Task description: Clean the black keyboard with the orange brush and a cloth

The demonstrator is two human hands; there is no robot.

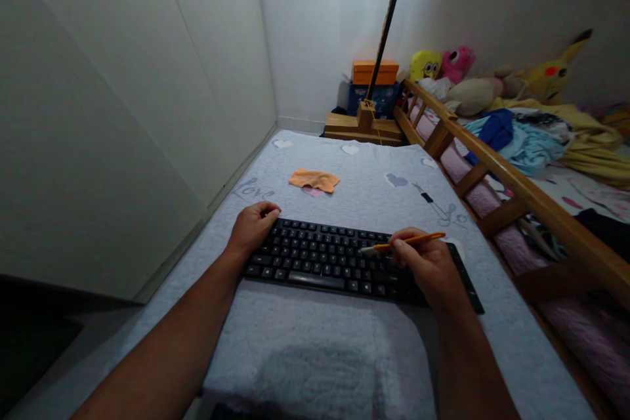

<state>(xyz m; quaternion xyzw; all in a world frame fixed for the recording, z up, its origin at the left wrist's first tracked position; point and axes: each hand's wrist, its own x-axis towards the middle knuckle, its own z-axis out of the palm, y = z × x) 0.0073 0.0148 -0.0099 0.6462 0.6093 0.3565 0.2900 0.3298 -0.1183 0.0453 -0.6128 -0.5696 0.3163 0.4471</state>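
A black keyboard (315, 252) lies across the cloth-covered surface in front of me. My left hand (252, 230) grips the keyboard's left end, its fingers curled at the far corner. In my right hand (428, 262) is a small brush with an orange handle (418, 239), pinched between thumb and fingers. The brush's pale bristles (367, 251) are at the keys right of the keyboard's middle; whether they press on them I cannot tell. Beyond the keyboard lies an orange cloth (314, 180). A thin wire-like tool with a black grip (427, 197) rests at the far right.
A wooden bed rail (492, 167) runs along the right, with clothes and plush toys behind it. White cabinet doors (147, 92) stand on the left. At the far end, a black pole (388, 26) rises from a wooden base near stacked boxes (375, 72).
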